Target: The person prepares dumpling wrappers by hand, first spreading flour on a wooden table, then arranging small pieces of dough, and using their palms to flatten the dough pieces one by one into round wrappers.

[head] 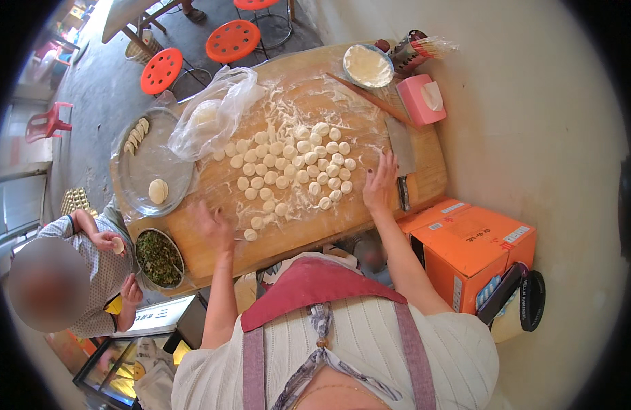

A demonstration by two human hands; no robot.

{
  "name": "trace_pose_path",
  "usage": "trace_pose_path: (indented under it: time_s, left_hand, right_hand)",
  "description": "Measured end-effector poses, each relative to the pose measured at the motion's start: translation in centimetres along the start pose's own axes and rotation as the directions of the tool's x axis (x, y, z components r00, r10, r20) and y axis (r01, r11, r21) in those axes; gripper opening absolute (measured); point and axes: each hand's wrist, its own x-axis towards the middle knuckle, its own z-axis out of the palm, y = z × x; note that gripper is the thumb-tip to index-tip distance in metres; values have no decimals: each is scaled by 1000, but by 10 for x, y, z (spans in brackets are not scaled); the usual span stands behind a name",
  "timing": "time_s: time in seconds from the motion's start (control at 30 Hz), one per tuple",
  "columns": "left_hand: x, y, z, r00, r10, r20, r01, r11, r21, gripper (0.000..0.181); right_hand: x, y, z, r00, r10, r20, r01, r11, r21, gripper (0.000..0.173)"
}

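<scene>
Floured dough pieces (290, 163), small and flattened, lie spread over the middle of a wooden table board (221, 195). My left hand (213, 225), blurred by motion, is over the board to the left of the pieces and holds nothing. On their right side is my right hand (381, 182), fingers extended and nothing in them. A cleaver (400, 146) lies just beyond it, its dark handle towards me. Farther back a wooden rolling pin (372, 100) lies aslant. Behind the left part of the pieces, a clear plastic bag (226, 100) covers a pale lump of dough.
At left, a round metal tray (154, 159) holds folded dumplings and stacked wrappers. A co-worker (98, 271) holds a wrapper (119, 245) beside a bowl of chopped green filling (159, 259). A flour bowl (368, 65) and pink tissue box (420, 100) stand back right; orange cartons (471, 243) are near right.
</scene>
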Motion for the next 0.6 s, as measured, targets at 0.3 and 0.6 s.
trace_pose_path:
  time_s: [0.3, 0.6]
  left_hand:
    - [-12, 63, 18, 991, 78, 113, -58, 983, -173, 80]
    - [8, 131, 21, 862, 330, 384, -310, 944, -115, 93]
  right_hand:
    - [-4, -63, 40, 995, 27, 93, -48, 972, 228, 72]
    - [19, -99, 64, 974, -163, 158, 164, 987, 8, 77]
